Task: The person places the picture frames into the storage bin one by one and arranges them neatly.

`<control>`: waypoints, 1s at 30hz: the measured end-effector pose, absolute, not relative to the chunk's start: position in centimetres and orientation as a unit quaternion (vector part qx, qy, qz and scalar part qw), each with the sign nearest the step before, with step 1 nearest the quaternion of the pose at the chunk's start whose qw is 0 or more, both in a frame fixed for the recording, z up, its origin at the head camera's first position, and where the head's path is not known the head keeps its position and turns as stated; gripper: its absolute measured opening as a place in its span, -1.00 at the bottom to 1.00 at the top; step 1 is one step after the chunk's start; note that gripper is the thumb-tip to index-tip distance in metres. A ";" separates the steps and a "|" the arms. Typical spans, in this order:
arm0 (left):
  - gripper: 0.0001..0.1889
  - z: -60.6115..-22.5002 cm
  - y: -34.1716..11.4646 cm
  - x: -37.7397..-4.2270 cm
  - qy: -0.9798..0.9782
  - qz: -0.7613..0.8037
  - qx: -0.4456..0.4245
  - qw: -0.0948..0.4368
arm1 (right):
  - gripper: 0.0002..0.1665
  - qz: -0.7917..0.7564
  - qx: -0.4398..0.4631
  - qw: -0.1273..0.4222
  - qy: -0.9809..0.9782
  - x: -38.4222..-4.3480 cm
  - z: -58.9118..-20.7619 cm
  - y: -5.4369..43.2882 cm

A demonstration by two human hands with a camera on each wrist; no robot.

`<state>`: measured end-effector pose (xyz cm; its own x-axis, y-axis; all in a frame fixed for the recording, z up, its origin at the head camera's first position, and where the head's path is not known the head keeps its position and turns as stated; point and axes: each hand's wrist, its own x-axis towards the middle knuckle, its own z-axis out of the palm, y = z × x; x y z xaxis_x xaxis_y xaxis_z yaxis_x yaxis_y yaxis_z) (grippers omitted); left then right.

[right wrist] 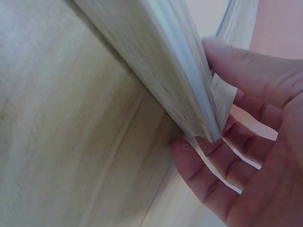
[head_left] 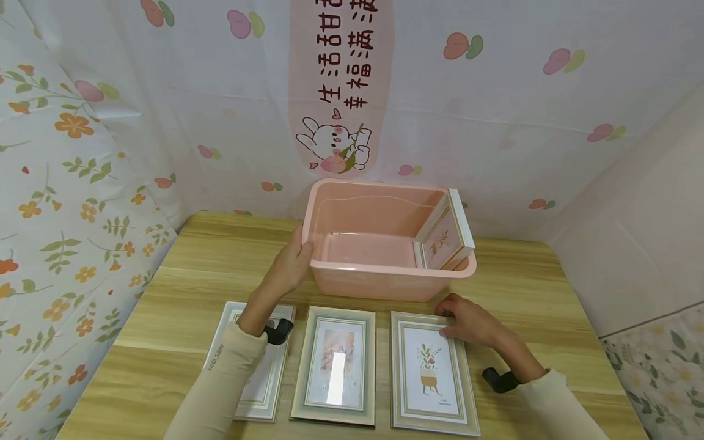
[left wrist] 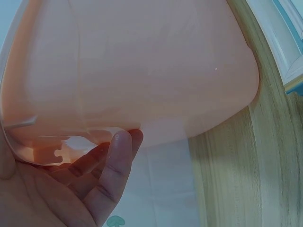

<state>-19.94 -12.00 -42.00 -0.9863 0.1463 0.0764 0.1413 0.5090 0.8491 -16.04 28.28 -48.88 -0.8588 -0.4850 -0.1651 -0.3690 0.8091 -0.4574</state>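
My left hand (head_left: 291, 260) grips the left rim of a pink plastic bin (head_left: 379, 284); in the left wrist view its fingers curl around the bin's (left wrist: 156, 71) edge. Inside the bin, a picture frame (head_left: 442, 238) with a plant print leans at the right end, its top above the rim. My right hand (head_left: 470, 321) is at the upper right corner of a cream-edged picture frame (head_left: 431, 373) with a potted-plant print. The right wrist view shows the thumb on the face of this frame (right wrist: 161, 61) and the fingers around its corner.
Left of the held frame lie a middle picture frame (head_left: 333, 366) with a glossy reflection and a white-edged frame (head_left: 269, 385), partly hidden by the left forearm. All rest on a wood-grain table (head_left: 528, 287). Behind the bin hangs a printed cloth (head_left: 440, 116).
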 end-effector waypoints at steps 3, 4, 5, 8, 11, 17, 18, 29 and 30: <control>-0.44 -41.9 -12.0 -19.9 0.870 0.486 0.082 0.002 | -0.71 -0.204 -0.228 0.133 0.943 -15.9 -48.7 28.2; -0.45 -41.9 -12.0 -19.9 0.870 0.487 0.083 0.002 | -0.71 -0.203 -0.230 0.133 0.943 -15.9 -48.7 28.3; -0.45 -41.9 -11.9 -19.9 0.870 0.486 0.082 0.002 | -0.71 -0.202 -0.232 0.132 0.942 -15.9 -48.6 28.3; -0.45 -41.9 -11.9 -19.9 0.870 0.486 0.084 0.000 | -0.71 -0.212 -0.242 0.133 0.937 -16.1 -48.3 28.7; -0.44 -41.9 -11.9 -19.9 0.870 0.487 0.083 0.000 | -0.71 -0.238 -0.250 0.143 0.927 -16.4 -48.1 29.2; -0.45 -41.9 -12.0 -19.8 0.866 0.493 0.080 0.006 | -0.70 -0.307 -0.250 0.182 0.900 -16.9 -47.5 30.1; -0.45 -41.9 -12.0 -19.8 0.866 0.493 0.079 0.005 | -0.67 -0.316 -0.250 0.189 0.896 -16.9 -47.4 30.2; -0.44 -42.0 -12.0 -19.9 0.868 0.491 0.077 0.005 | -0.88 -0.411 -0.267 0.256 0.833 -16.7 -46.3 30.0; -0.43 -42.0 -12.0 -19.9 0.868 0.490 0.078 0.005 | -0.90 -0.416 -0.271 0.256 0.830 -16.7 -46.1 30.0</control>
